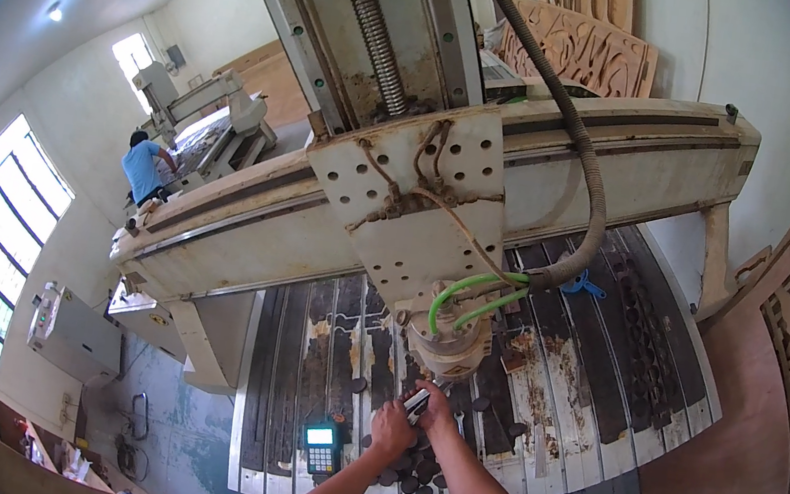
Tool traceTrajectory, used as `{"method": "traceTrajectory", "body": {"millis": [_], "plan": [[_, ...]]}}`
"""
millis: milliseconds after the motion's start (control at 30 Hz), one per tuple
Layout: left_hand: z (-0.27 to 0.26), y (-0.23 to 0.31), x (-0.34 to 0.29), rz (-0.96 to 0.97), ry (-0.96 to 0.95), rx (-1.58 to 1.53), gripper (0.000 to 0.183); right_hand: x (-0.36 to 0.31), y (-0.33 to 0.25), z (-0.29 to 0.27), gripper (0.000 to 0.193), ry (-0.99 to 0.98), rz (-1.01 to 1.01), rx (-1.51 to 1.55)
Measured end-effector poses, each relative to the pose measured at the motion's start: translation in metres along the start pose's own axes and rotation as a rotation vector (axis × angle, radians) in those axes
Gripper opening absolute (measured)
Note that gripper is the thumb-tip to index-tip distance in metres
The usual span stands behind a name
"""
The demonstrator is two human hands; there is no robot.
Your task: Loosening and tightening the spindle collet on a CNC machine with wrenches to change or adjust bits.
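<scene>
The left hand [393,430] and the right hand [438,413] are holding a small dark-and-silver piece [416,405] between curled fingers, which are hiding much of its shape. It is sitting just below the spindle [448,349], whose rounded metal body is crowding the space above. Dark, flat, roundish discs [422,466] are lying scattered beneath the forearms, and a keypad controller [321,449] with a lit screen is resting left of them. Under everything, the bed [523,482] is showing pale metal strips between dark, worn, patchily stained slats. Smooth green hoses [450,291] are curving off the spindle; a ribbed grey conduit [595,174] is looping over the scuffed cream gantry [644,166]. Farther back, carved wooden panels [584,51] are leaning, and a person in a blue shirt [140,171] is bending toward another machine [231,123].
</scene>
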State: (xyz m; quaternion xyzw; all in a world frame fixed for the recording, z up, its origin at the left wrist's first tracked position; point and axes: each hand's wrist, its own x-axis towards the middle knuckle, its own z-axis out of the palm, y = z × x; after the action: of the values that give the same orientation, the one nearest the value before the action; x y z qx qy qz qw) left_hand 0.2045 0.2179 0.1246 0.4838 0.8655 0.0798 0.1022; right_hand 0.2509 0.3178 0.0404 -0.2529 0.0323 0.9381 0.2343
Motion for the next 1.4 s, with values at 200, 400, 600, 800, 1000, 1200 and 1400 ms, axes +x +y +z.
{"method": "traceTrajectory", "body": {"millis": [200,400,600,800,1000,1200,1400], "plan": [[-0.004,0.003,0.002,-0.006,-0.003,-0.05,0.048,-0.003,-0.001,0.011,0.013,0.1,-0.086,-0.061],[-0.001,0.004,0.002,-0.047,-0.048,-0.013,0.044,-0.009,0.0,0.016,0.011,0.161,-0.118,-0.032],[0.009,0.002,0.001,-0.053,-0.032,-0.018,0.04,-0.011,0.0,0.016,0.013,0.181,-0.135,-0.107],[0.013,0.001,0.001,-0.021,-0.034,-0.035,0.036,-0.008,-0.002,0.015,0.012,0.212,-0.15,-0.106],[-0.002,0.008,-0.022,0.09,-0.116,0.01,0.032,-0.006,-0.007,0.002,0.015,0.159,-0.122,-0.135],[0.007,0.007,-0.045,0.2,-0.049,-0.1,0.036,-0.008,-0.011,-0.019,0.015,-0.128,0.088,0.041],[0.008,0.005,-0.038,0.239,0.098,-0.21,0.041,-0.016,0.002,-0.013,0.035,0.184,-0.136,-0.169]]}}
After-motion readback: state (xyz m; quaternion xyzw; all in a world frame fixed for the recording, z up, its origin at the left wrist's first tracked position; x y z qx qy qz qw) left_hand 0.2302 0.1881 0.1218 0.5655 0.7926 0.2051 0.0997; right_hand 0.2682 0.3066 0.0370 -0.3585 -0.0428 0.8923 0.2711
